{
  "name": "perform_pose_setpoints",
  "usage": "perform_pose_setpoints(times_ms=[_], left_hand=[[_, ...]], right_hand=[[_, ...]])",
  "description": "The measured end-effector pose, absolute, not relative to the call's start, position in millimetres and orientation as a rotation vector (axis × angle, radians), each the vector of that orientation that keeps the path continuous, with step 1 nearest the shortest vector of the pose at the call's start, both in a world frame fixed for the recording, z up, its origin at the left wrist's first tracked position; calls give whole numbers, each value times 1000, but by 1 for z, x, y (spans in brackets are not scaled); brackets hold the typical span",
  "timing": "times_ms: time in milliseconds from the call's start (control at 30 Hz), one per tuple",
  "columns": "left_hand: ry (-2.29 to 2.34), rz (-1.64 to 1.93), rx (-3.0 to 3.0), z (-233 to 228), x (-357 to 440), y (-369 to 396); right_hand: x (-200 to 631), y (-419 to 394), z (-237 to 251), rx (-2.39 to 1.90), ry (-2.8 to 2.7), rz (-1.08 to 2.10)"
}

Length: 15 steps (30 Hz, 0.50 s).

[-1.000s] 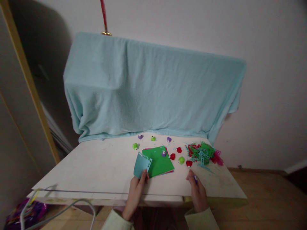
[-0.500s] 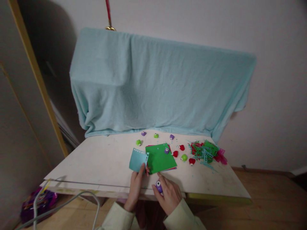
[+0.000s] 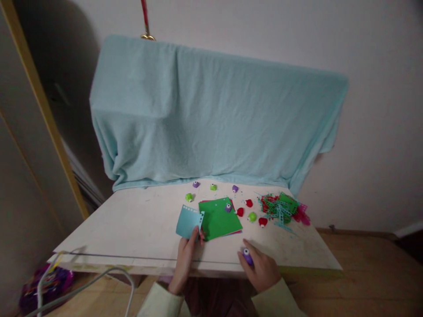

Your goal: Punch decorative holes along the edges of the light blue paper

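Head view shows the left hand (image 3: 184, 259) at the near edge of the white desk (image 3: 139, 229), its fingers pinched on the lower corner of a light blue paper (image 3: 187, 222) with a punched top edge, which lies just at 9 o'clock of the green sheet (image 3: 220, 218). At 3 o'clock of it, the right hand (image 3: 261, 269) has its fingers closed around a small purple punch (image 3: 247, 254). More small punches (image 3: 251, 216) and a heap of cut scraps (image 3: 280, 209) sit at 1 o'clock, before the draped blue cloth (image 3: 211, 114).

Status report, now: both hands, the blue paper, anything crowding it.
Left hand pinching blue paper at its near edge. Right hand closed on purple punch. Green sheet right beside the paper; small punches scattered behind.
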<state>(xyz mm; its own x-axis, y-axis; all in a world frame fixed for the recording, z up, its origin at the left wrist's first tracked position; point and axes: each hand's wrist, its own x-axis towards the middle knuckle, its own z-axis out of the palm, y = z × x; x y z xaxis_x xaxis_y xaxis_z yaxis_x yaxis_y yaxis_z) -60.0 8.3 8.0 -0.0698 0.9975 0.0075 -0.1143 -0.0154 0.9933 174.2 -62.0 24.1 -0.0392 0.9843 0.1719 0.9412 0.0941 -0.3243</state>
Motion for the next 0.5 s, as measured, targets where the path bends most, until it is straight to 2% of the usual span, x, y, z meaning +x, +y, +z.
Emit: perform_pose_setpoints(times_ms=[100, 200, 367, 500], left_hand=[[1142, 1283, 1104, 7, -62, 10], [1148, 1284, 1100, 3, -62, 11], [1209, 1326, 1082, -2, -59, 9], [1225, 1332, 1073, 0, -57, 8]], right_hand=[[226, -64, 16, -2099, -1794, 63], [259, -68, 14, -2133, -1643, 83], [263, -75, 12, -1966, -1623, 158], [256, -78, 10, -2009, -1653, 183]])
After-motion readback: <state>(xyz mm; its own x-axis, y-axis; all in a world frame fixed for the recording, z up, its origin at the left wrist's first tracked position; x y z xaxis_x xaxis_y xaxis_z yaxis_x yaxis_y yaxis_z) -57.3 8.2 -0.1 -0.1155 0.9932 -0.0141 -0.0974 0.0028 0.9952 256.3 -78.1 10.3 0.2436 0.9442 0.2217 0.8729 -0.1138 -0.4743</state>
